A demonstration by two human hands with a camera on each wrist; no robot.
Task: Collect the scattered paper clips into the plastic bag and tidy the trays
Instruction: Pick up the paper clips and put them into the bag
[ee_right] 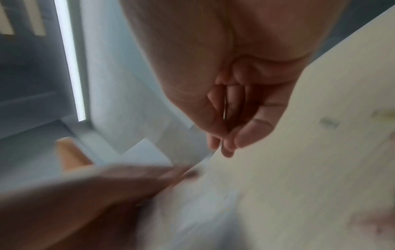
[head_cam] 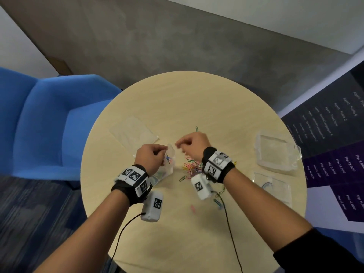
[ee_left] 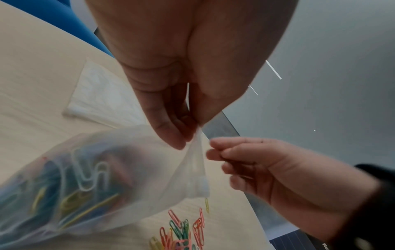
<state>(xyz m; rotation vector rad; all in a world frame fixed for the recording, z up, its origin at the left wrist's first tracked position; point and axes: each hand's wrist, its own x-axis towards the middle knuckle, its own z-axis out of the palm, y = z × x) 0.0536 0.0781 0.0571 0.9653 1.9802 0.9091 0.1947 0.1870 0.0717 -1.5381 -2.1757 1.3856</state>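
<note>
A clear plastic bag [head_cam: 169,160] [ee_left: 107,177] with several coloured paper clips inside hangs over the round table [head_cam: 187,95]. My left hand [head_cam: 164,151] [ee_left: 188,135] pinches its top edge. My right hand [head_cam: 181,146] [ee_left: 211,150] hovers just right of the bag's mouth with curled fingers and thumb against forefinger; no clip shows between them. The right wrist view is blurred and shows my right hand [ee_right: 224,145] curled. A pile of loose clips [head_cam: 192,167] [ee_left: 181,233] lies under my right wrist. A clear tray [head_cam: 275,152] stands at the right.
A flat clear tray [head_cam: 273,188] lies nearer at the right edge. Another clear plastic bag [head_cam: 134,133] lies flat to the left. Stray clips: a green one [head_cam: 196,129], a pink one [head_cam: 193,208], blue ones [head_cam: 217,202]. A blue armchair [head_cam: 49,119] stands left of the table.
</note>
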